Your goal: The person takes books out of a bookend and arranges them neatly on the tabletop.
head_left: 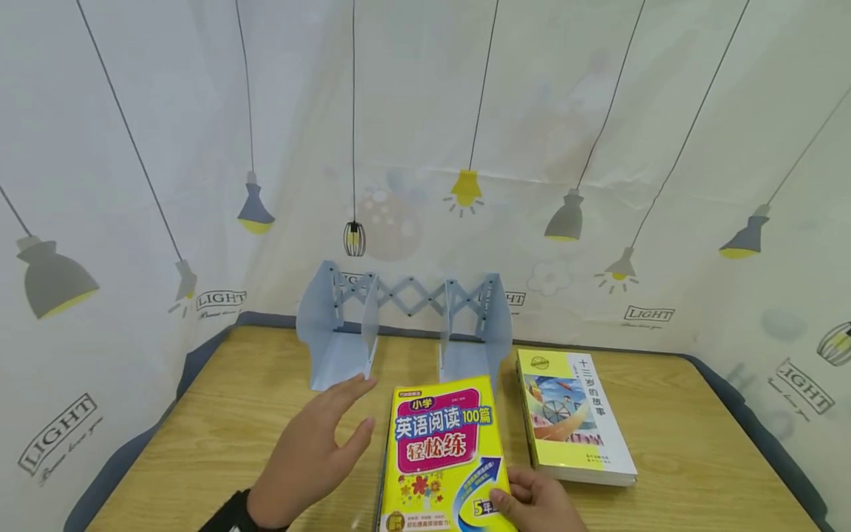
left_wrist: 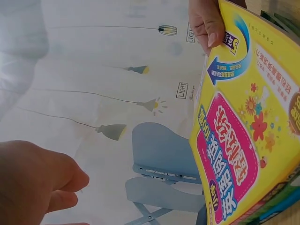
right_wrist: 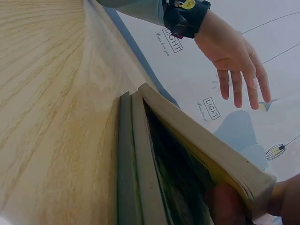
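A yellow workbook (head_left: 425, 414) with a pink title panel lies on top of a small stack near the front middle of the table. My right hand (head_left: 541, 506) grips its lower right edge, thumb on the cover and fingers underneath. In the right wrist view that workbook (right_wrist: 206, 145) is tilted up, leaving a wedge-shaped gap above the other books (right_wrist: 129, 159). My left hand (head_left: 312, 451) hovers to the left of the workbook, fingers extended and holding nothing. The left wrist view shows the workbook's cover (left_wrist: 253, 117) beyond the left hand (left_wrist: 37, 183).
A light blue expandable bookend rack (head_left: 339, 355) stands at the back of the wooden table (head_left: 253, 384), its two ends joined by a crisscross lattice. To the right lies a thick white and yellow book (head_left: 578, 414). A lamp-print curtain (head_left: 412, 148) surrounds the table.
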`<action>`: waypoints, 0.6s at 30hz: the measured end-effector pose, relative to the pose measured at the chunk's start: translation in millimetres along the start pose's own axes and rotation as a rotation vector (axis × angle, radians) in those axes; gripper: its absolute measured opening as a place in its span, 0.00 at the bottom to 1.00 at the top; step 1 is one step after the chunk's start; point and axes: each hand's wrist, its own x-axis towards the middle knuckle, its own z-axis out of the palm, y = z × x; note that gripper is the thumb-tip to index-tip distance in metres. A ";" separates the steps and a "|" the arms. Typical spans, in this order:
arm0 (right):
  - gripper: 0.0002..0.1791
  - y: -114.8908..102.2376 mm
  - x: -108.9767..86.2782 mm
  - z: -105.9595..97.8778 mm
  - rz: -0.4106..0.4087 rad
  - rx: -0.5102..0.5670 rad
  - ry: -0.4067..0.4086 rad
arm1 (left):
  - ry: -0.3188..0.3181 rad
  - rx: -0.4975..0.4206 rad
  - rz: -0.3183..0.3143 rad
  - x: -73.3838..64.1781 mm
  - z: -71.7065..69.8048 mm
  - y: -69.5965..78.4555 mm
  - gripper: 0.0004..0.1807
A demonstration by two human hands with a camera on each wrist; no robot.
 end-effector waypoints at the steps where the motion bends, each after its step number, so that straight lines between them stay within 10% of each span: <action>1: 0.35 0.8 0.6 1.2 0.015 0.000 0.006 | -0.011 -0.001 -0.009 -0.1 1.1 0.1 0.26; 12: 0.32 -0.3 -2.4 -1.0 0.065 -0.242 0.073 | -0.144 -0.020 -0.122 -0.7 13.1 2.0 0.26; 18: 0.20 -21.8 -12.7 -3.1 -0.099 -0.490 0.253 | -0.149 -0.020 -0.093 0.9 22.8 3.5 0.31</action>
